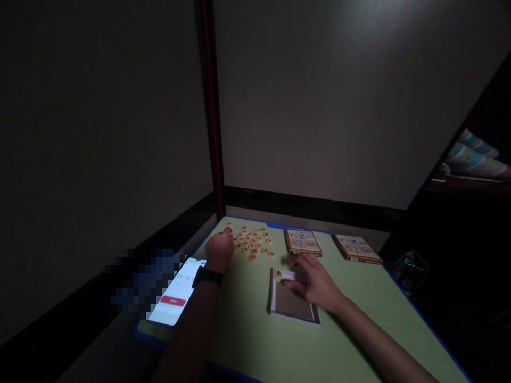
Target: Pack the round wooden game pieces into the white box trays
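Note:
Round Chinese chess pieces [253,246] with red and dark characters lie scattered at the table's far left. My left hand [220,250], with a dark band on its wrist, is at their left edge, its fingers curled closed. Whatever is between those fingers is hidden. An open shallow box [293,303] with a white rim and brown bottom sits nearer to me. One chess piece [278,275] lies in its far left corner. Over the box's right side reaches my right hand [315,279], thumb and fingers apart, with nothing visible between them.
Two printed flat boxes, a left one [303,242] and a right one [357,248], lie at the table's far side. A lit phone [178,292] showing a timer rests at the left edge. Walls stand behind and left of the green table [247,330].

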Motion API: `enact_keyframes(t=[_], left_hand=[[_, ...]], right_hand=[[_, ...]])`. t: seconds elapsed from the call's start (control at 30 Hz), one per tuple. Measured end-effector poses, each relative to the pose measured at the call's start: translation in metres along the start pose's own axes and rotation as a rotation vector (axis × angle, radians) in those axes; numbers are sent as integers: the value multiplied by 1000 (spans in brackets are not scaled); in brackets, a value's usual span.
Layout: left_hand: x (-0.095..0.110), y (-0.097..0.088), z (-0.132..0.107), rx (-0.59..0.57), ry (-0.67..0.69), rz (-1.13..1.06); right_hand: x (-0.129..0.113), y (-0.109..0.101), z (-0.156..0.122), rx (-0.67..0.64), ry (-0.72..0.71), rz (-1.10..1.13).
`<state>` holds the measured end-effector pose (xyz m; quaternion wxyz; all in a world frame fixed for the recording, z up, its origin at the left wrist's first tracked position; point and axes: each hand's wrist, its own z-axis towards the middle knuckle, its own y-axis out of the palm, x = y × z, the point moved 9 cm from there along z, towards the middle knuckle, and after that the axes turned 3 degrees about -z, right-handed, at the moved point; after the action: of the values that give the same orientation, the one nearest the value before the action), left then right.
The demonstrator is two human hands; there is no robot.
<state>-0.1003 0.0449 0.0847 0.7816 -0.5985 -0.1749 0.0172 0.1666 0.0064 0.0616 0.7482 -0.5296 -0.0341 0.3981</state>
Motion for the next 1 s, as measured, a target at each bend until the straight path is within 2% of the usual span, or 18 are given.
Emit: enact_keyframes(t=[0.2,0.43,0.77,1.0], left_hand=[[2,8,3,-21,88,2],[9,26,1,-76,171,-35],[15,43,2,-125,259,-60],[14,46,6,-126,256,-107]], right_hand=[[26,-5,0,138,200,231],[66,15,-5,157,445,462],[64,21,-5,92,458,455],[60,18,-5,78,449,421]])
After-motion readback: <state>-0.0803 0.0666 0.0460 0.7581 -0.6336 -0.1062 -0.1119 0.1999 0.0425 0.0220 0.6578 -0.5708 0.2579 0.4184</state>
